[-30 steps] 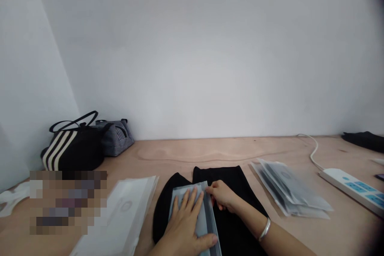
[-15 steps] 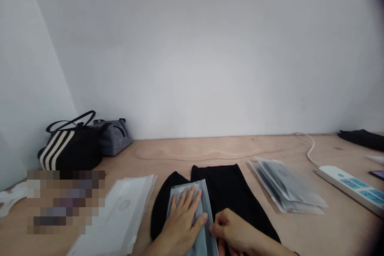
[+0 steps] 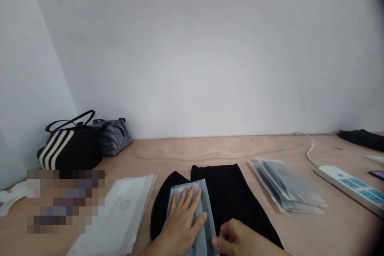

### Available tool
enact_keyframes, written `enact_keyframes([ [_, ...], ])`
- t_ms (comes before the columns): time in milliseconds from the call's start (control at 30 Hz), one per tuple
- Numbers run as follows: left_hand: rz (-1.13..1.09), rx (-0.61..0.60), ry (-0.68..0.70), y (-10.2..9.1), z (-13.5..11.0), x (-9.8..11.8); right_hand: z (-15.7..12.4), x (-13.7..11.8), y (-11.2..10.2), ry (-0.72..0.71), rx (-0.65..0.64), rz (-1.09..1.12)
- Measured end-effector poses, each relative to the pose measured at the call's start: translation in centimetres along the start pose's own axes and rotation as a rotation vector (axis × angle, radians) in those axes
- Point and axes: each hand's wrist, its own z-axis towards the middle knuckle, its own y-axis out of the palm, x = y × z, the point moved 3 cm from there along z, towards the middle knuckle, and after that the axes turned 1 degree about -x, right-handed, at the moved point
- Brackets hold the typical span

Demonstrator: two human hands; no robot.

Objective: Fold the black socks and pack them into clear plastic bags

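A frosted zip bag (image 3: 200, 244) with something grey-blue inside lies on a black garment (image 3: 231, 192) in front of me. My left hand (image 3: 181, 224) is spread flat on top of this bag, fingers pointing away from me. At the bag's right edge, low in the view, my right hand (image 3: 232, 238) is closed with thumb and finger pinched on the zip side. Whether a slider sits between those fingers is hidden.
To the left lies a stack of white frosted zip bags (image 3: 120, 208). Several filled zip bags (image 3: 285, 184) are on the right, beside a white power strip (image 3: 351, 184) with its cord. A black striped bag (image 3: 72, 148) and a small striped pouch (image 3: 112, 138) stand at the back left.
My right hand has slid down along the bag's right edge, toward me. The left hand has stayed pressed in the same place.
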Motion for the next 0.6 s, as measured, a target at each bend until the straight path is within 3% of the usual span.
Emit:
enact_keyframes([
  [233,-0.02,0.042,0.009,0.3,0.0,-0.3,3.2,-2.6,-1.1,0.052,-0.108,0.219],
  [433,-0.11,0.133,0.014,-0.2,-0.1,-0.5,6.7,-3.7,-0.5,-0.022,0.092,0.093],
  [600,-0.061,0.167,-0.011,-0.7,-0.3,-0.3,7.5,-4.9,-0.1,-0.124,0.191,0.018],
])
